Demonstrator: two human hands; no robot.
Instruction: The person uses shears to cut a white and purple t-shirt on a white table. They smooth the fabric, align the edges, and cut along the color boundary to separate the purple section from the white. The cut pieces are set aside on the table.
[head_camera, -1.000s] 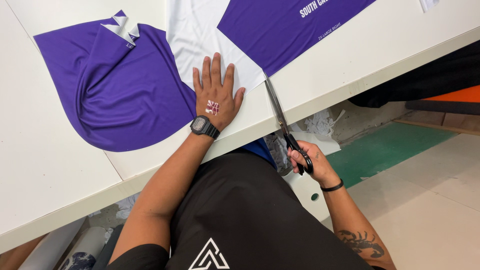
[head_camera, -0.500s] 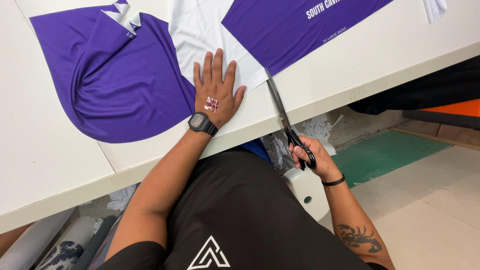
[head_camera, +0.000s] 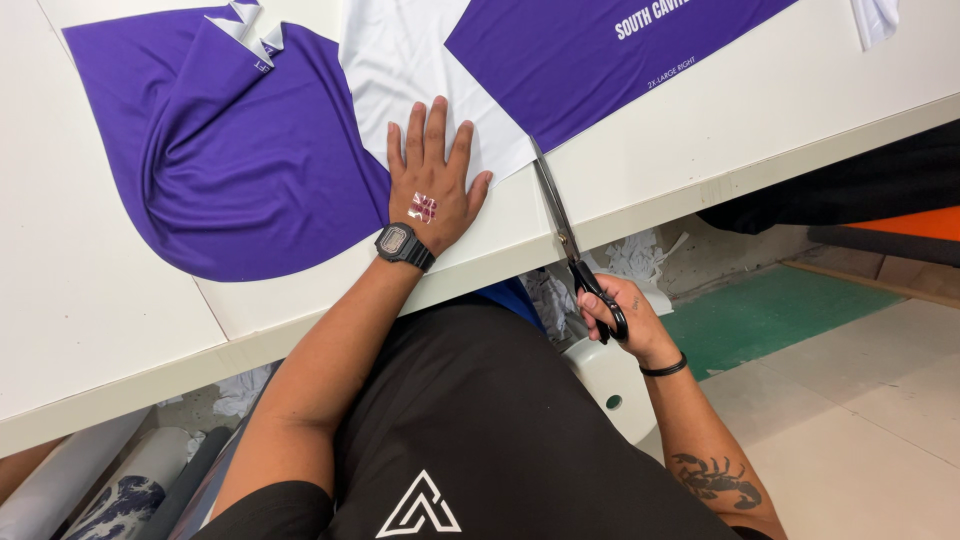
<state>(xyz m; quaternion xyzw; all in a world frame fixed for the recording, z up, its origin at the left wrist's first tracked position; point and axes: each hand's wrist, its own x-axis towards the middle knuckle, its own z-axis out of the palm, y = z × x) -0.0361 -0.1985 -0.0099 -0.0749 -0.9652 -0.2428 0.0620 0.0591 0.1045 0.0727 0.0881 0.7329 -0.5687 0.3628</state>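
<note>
While left hand (head_camera: 432, 190) lies flat, open, on white fabric (head_camera: 415, 70), right hand (head_camera: 618, 318) grips scissors (head_camera: 562, 225). Blades meet the purple panel (head_camera: 590, 50) edge on desk (head_camera: 820, 90).

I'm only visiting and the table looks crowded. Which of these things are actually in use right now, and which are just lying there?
In use:
- scissors, held in the right hand
- white fabric, pinned flat by the left hand
- purple printed panel, at the scissor blades

Lying about:
- curved purple piece on the table
- fabric rolls below
- paper scraps on the floor
</note>
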